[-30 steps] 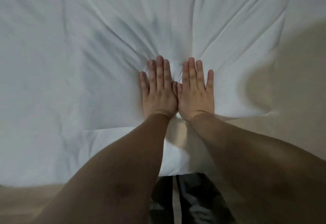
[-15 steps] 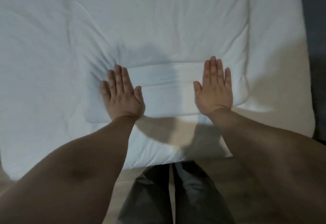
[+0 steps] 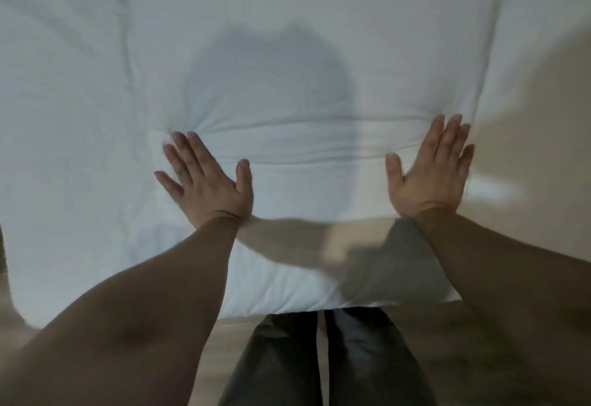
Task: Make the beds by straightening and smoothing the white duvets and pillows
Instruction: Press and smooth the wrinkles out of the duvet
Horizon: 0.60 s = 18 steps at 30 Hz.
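Head view: left grip (image 3: pixel 204 181) and right grip (image 3: pixel 431 172), both spread flat, pressed the duvet (image 3: pixel 303 53); its fold (image 3: pixel 303 146) ran left-right between them.

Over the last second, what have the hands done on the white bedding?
Both hands slid apart from touching side by side in the middle: the left hand went left, the right hand went right. The creases fanning out from them flattened into long crosswise ones. Both palms stay flat on the white bedding, gripping nothing.

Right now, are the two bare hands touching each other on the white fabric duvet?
No, the left hand and right hand lie flat on the white duvet, wide apart.
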Available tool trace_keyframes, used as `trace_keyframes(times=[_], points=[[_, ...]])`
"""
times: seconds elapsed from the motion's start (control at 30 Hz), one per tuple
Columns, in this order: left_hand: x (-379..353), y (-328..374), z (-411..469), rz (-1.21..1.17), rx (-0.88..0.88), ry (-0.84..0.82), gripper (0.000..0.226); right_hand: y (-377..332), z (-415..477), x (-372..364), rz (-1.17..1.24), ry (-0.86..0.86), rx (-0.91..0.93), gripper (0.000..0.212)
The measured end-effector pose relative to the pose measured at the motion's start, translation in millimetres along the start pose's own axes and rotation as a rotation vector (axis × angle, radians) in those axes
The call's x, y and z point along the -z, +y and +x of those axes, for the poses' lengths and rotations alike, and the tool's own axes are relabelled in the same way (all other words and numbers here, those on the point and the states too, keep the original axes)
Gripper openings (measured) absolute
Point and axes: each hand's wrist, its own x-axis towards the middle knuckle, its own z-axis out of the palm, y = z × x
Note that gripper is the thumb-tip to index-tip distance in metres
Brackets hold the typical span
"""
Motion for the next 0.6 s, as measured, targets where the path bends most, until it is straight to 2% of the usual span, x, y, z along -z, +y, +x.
trace_keyframes(times=[0.1, 0.43, 0.5, 0.57, 0.6], points=[[1, 5, -4, -0.042, 0.131, -0.016, 0.095, 2, 4, -2, 0.035, -0.019, 0.009, 0.096], [5, -9, 7, -0.202, 0.074, -0.116, 0.100, 5, 9, 1, 0.105, -0.122, -0.006, 0.100], [20, -6, 6, -0.229, 0.145, -0.130, 0.097, 3, 7, 16, 0.086, -0.138, -0.034, 0.100], [43, 12, 5, -0.245, 0.197, -0.055, 0.093, -7, 4, 39, 0.050, -0.098, -0.059, 0.096], [55, 31, 4, -0.206, 0.127, 0.017, 0.090, -18, 5, 53, 0.037, -0.042, -0.033, 0.089]])
